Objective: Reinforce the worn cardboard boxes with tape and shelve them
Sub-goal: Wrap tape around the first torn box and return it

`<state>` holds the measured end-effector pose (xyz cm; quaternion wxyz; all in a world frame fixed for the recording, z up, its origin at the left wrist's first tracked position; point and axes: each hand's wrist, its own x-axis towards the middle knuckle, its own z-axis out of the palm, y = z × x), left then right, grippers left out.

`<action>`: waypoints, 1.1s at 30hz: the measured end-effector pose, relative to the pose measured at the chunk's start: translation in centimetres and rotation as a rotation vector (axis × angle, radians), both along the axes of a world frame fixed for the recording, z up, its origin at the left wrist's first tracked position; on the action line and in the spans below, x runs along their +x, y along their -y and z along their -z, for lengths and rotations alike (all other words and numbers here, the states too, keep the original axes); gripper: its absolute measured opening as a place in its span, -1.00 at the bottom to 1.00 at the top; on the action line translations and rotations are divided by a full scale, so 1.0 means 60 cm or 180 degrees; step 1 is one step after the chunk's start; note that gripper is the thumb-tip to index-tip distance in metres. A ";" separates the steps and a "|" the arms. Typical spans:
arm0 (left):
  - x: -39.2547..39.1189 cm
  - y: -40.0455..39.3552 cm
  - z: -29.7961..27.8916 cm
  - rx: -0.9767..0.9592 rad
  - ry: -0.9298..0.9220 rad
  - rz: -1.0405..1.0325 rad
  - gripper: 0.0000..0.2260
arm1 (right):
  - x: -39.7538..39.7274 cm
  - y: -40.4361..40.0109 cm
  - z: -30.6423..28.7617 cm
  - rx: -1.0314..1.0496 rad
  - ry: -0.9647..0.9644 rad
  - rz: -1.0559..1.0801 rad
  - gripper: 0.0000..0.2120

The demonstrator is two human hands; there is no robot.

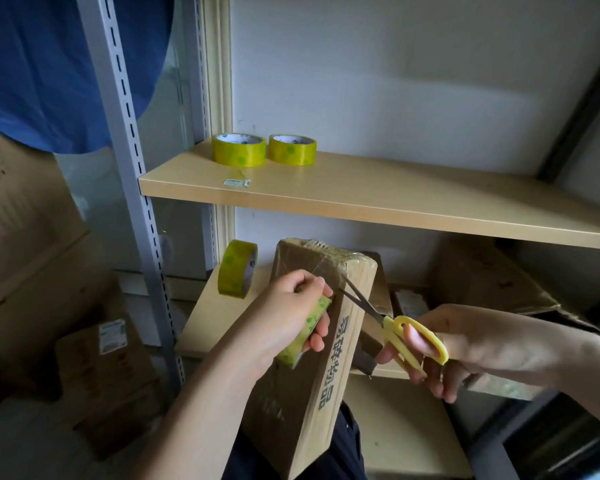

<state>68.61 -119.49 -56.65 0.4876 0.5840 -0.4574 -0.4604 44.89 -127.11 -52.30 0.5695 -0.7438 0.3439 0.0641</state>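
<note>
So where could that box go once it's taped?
The upper shelf is bare from the two tape rolls rightward to its far end. The lower shelf is crowded: an upright roll, the box and worn boxes behind.

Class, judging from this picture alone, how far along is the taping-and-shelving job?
Done: clear tape already wraps the cardboard box top. In hand: the left hand holds a tape roll while the right hand opens the scissors at the strip. Left: cutting, then shelving.

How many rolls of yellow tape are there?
4: two rolls lie flat side by side on the upper shelf, one stands on edge on the lower shelf, and one is held in the left hand.
</note>
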 end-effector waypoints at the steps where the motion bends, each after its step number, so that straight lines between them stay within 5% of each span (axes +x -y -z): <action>1: -0.001 0.000 0.000 0.0006 0.0005 0.0014 -0.78 | 0.004 0.000 -0.002 -0.0049 0.0042 -0.0004 -0.27; 6: -0.001 0.004 0.005 -0.0021 0.0028 0.0038 -0.78 | 0.045 -0.004 -0.021 -0.0639 0.0245 0.0205 -0.38; 12: -0.027 -0.015 0.101 0.0590 -0.0357 -0.0023 -0.83 | 0.033 -0.006 0.019 -0.1525 -0.0699 0.0219 -0.85; 15: -0.027 -0.027 0.144 0.0517 -0.0265 -0.0089 -0.80 | -0.004 0.003 0.008 -0.1570 -0.0930 0.0321 -0.83; 20: 0.015 -0.005 0.153 0.0606 -0.0173 -0.0338 -0.79 | -0.041 0.061 -0.042 -0.2114 0.0380 0.1254 -0.83; 24: 0.026 0.003 0.161 0.0672 -0.0207 -0.0275 -0.79 | -0.037 0.133 -0.081 -0.3431 0.1030 0.2144 -0.91; 27: 0.028 0.008 0.161 0.0683 -0.0254 -0.0312 -0.79 | -0.017 0.196 -0.104 -0.4157 0.0522 0.2658 -0.90; 30: 0.026 0.006 0.143 0.0504 -0.0342 -0.0381 -0.80 | 0.011 0.244 -0.105 -0.4128 -0.0770 0.2593 -0.74; 33: 0.024 -0.005 0.118 0.0332 -0.0273 -0.0335 -0.79 | 0.037 0.238 -0.099 -0.4381 -0.0824 0.2590 -0.62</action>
